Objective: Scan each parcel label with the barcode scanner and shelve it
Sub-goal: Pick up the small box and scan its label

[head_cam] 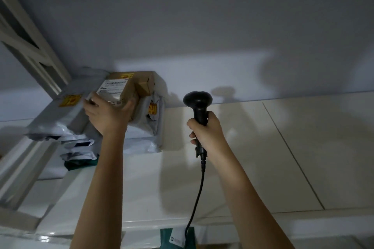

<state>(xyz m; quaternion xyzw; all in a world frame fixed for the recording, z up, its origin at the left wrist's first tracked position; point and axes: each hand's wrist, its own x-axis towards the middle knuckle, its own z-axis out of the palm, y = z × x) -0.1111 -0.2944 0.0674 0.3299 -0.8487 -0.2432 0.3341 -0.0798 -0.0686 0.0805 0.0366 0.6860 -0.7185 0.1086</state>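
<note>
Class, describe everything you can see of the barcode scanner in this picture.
The barcode scanner is black, apparently plastic, with a broad rounded head on a narrower handle. It is held upright, head uppermost, above the pale shelf top. The right hand grips its handle. A black cable hangs from its base. Its scanning window faces away, unseen.

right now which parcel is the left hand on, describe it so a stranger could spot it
Look to the heap of parcels at the left end of the white top shelf, against the wall. The left hand holds the brown cardboard box on top of that heap. It is the only cardboard box there, with a white printed label; its neighbours are soft grey plastic mailers.
</note>
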